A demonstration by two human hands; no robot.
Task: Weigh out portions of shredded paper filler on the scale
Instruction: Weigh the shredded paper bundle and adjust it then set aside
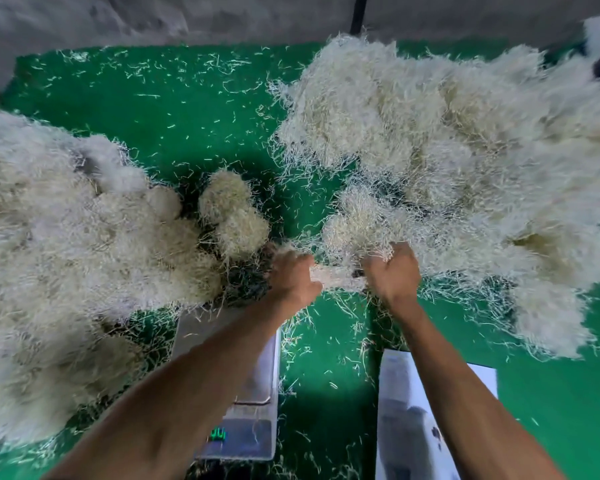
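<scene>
Both hands, left hand [293, 275] and right hand [392, 271], grip shredded paper [336, 277] beyond the scale [257, 386].

Green mat [194, 109], white sheet [409, 403], grey wall [153, 15].

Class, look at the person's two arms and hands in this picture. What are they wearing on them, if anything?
Nothing shows on them. The left hand and right hand are bare, with no gloves, and no rings, watch or bands visible. Both forearms are uncovered as far as the frame's bottom edge, so no sleeves are in view.

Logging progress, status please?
Left hand and right hand grip a cream shredded-paper clump. Grey digital scale pan bare, left forearm crossing above.
</scene>
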